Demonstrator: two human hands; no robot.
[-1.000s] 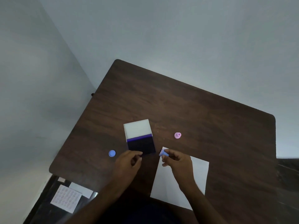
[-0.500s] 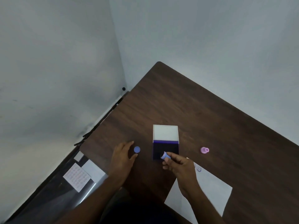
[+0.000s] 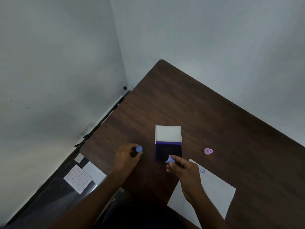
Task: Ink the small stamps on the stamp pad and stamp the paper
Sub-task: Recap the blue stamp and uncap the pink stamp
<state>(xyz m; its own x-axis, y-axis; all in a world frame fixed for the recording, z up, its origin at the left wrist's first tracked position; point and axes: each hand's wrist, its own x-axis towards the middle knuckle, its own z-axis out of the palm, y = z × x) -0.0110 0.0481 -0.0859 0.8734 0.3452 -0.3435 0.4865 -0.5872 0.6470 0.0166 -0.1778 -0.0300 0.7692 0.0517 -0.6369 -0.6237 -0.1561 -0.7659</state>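
An open stamp pad point(image 3: 168, 152) lies on the brown table point(image 3: 214, 123), its dark ink face toward me and its white lid point(image 3: 168, 133) folded back. My right hand point(image 3: 183, 169) pinches a small blue stamp point(image 3: 169, 159) tilted on its side over the pad's near edge, inked face pointing left. My left hand point(image 3: 127, 157) curls its fingers round a small blue round piece point(image 3: 139, 148) to the left of the pad. A pink stamp point(image 3: 208, 151) stands alone to the right. The white paper point(image 3: 212, 190) lies under my right forearm and bears one smiley print point(image 3: 202, 170).
The table's left edge runs close to the wall corner. Below it, on the dark floor, lie a white sheet with rows of small round shapes point(image 3: 77, 178) and a plain white card point(image 3: 94, 172).
My left hand moved left from the pad to the blue round piece and closed its fingers round it. My right hand carried the blue stamp from the paper to over the pad's near edge.
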